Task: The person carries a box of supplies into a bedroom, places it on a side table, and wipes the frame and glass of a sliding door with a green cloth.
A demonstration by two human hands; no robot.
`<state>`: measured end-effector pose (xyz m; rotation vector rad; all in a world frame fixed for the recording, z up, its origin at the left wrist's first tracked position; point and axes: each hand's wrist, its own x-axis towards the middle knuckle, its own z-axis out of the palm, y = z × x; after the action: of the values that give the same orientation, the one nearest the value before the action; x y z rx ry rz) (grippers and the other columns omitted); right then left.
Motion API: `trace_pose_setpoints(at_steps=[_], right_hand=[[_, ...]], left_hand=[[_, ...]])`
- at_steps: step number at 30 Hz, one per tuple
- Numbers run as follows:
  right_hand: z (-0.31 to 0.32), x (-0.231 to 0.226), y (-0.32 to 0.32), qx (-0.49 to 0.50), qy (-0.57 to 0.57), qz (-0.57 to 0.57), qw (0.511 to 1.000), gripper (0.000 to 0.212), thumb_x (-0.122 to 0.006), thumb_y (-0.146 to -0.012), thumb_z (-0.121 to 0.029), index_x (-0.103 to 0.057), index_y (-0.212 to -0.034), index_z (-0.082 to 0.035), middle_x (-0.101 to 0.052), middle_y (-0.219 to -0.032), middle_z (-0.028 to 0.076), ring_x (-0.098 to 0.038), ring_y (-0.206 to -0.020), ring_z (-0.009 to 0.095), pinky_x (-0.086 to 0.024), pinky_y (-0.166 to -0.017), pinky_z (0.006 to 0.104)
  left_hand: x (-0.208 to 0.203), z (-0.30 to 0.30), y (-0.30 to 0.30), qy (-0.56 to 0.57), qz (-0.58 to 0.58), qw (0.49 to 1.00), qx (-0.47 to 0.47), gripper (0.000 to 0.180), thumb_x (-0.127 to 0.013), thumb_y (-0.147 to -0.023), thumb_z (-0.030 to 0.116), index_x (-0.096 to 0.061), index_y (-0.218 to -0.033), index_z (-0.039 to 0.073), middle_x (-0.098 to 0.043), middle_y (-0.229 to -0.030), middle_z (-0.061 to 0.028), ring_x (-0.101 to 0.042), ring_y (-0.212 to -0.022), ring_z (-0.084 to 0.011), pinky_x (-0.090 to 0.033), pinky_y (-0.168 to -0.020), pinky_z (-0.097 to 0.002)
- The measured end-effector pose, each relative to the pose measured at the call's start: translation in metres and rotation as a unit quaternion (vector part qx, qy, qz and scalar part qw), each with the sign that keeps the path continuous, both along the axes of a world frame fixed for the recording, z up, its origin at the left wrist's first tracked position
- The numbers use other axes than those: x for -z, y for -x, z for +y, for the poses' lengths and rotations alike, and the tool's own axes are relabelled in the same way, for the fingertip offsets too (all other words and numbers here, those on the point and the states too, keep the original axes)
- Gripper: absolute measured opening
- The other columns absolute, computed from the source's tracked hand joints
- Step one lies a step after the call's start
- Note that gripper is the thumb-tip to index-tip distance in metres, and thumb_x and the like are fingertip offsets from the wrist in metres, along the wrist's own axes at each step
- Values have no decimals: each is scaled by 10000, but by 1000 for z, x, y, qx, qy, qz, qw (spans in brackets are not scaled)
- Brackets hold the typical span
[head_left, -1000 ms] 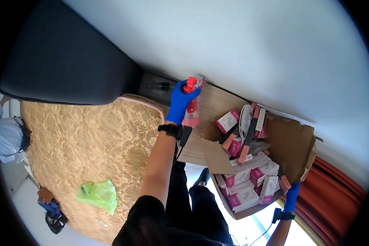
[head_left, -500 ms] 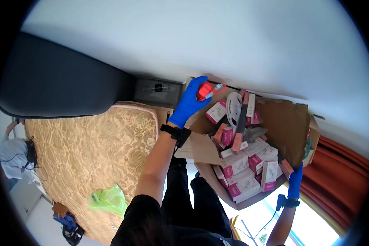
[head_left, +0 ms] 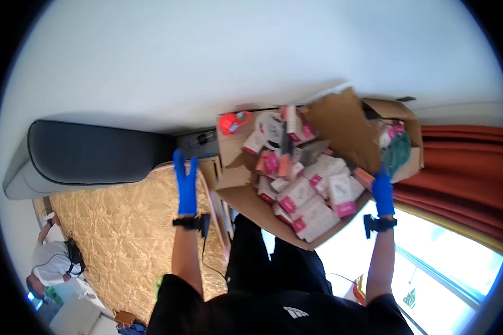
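My left hand (head_left: 185, 181), in a blue glove, is raised left of an open cardboard box (head_left: 343, 125); its fingers are apart and it holds nothing. My right hand (head_left: 383, 194), gloved in blue too, grips the right edge of that box. Inside lie several small white and pink cartons (head_left: 297, 192), a white reel (head_left: 270, 129) and long pinkish-orange and grey pieces (head_left: 285, 166). At the box's far left corner rests a red coiled cable (head_left: 228, 124) with light-coloured connectors.
Right of the box stands a second cardboard box (head_left: 413, 120) holding a green cloth-like item (head_left: 395, 151). A patterned mattress (head_left: 123, 234) and a dark headboard (head_left: 95, 153) are at left, orange curtains (head_left: 458, 167) at right. Far left, a person (head_left: 53, 262) bends over.
My left hand has let go of the red cable, which now lies at the box's far left, and has moved left and nearer. The view has shifted; my right hand stays at the box edge.
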<state>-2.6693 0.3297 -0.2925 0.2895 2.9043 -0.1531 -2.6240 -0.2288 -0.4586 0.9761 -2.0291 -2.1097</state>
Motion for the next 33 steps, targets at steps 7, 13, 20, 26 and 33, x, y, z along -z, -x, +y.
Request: trace_pose_setpoints(at_steps=[7,13,20,26,33], right_hand=[[-8,-84,17,-1,81,-42,996,431,-559,-776,-210,-511,-1174,-55,-603,-869,233,-594,-816,380,-464,-691,444],[32,-102,80,-97,315,-36,943,470,-624,-751,-335,-557,-1107,-35,-589,-998,240,-572,-941,372,-458,-796,406],[44,-86,103,-186,130,-60,972,267,-584,-710,-237,-628,-808,7,-604,-858,242,-578,-839,395,-471,-729,434],[83,-107,46,-231,147,37,961,237,-583,-740,-240,-617,-764,-7,-599,-759,217,-571,-742,400,-464,-665,468],[104,-126,-24,-203,139,63,967,272,-576,-780,-211,-595,-1005,-58,-608,-841,213,-578,-774,393,-469,-673,451]], left_hand=[[-132,97,-114,-338,-201,912,-116,577,-430,-891,492,-349,-1339,137,-472,-1243,-69,-478,-1109,-188,-371,-938,-347],[-184,196,-107,-252,-226,938,-73,523,-580,-813,477,-484,-1180,117,-592,-1012,-73,-610,-807,-215,-517,-669,-349],[-196,238,-116,150,-250,955,55,357,-534,-775,251,-581,-774,-102,-605,-704,-256,-639,-663,-341,-518,-530,-395],[-197,258,-152,265,-242,928,100,419,-515,-788,310,-583,-732,-100,-581,-691,-286,-601,-698,-407,-481,-623,-441],[-212,288,-195,260,-227,938,34,437,-551,-825,324,-574,-714,-98,-596,-616,-199,-618,-560,-257,-464,-499,-354]])
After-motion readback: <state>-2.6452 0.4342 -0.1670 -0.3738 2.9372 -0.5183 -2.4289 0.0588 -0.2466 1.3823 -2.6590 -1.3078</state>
